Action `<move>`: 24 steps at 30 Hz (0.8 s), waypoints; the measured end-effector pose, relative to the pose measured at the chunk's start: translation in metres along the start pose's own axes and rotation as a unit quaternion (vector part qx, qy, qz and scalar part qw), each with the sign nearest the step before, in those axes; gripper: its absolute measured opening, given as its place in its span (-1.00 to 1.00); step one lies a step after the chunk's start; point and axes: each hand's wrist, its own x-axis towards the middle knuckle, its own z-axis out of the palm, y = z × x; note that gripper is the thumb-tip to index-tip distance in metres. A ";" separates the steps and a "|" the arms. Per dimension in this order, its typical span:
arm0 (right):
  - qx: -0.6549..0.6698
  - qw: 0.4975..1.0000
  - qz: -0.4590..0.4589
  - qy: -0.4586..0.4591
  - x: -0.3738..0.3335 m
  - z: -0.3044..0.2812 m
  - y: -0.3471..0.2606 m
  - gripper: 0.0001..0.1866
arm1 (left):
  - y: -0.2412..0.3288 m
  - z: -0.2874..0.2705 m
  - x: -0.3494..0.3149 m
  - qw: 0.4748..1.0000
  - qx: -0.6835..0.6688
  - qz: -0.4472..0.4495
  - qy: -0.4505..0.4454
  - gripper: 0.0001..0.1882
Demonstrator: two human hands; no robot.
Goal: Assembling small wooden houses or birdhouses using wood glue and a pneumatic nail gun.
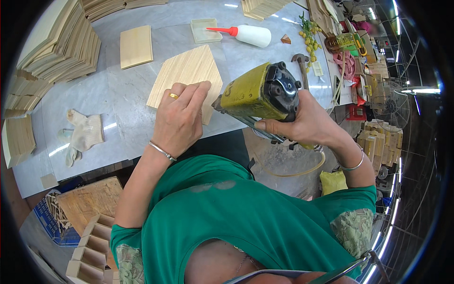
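Observation:
My left hand presses its fingers along a pointed, light wooden panel near the table's front edge, the thumb hidden. My right hand grips a worn yellow-and-black nail gun. Its nose points left, close to the panel's right edge; whether it touches cannot be made out. A thin square wooden board lies flat beyond the panel, to the left. Farther back, a white squeeze bottle with a red nozzle lies on its side, the nozzle over a shallow clear tray.
Stacked wooden boards line the table's left side. Pale gloves lie near the left front. A hammer and a branch of yellow fruit lie to the right. An air hose hangs below. Wooden boxes stand at lower left.

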 end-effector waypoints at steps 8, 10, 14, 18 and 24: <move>-0.038 0.999 -0.013 0.004 0.000 0.002 -0.002 -0.68 | -0.004 0.004 -0.002 0.999 0.010 0.025 0.019 -0.49; -0.028 0.999 0.022 0.001 0.000 0.003 -0.002 -0.69 | -0.002 0.002 -0.002 1.000 0.000 0.015 0.013 -0.50; -0.055 0.998 0.020 -0.004 0.000 0.003 -0.001 -0.68 | 0.001 0.002 -0.005 1.000 -0.010 0.004 0.007 -0.51; -0.137 0.990 -0.009 -0.041 0.008 -0.008 -0.024 -0.65 | -0.004 0.006 -0.005 0.999 0.013 0.029 0.015 -0.47; -0.154 0.987 -0.046 0.007 0.002 -0.018 0.003 -0.63 | -0.005 0.002 -0.002 1.000 0.008 0.024 0.016 -0.48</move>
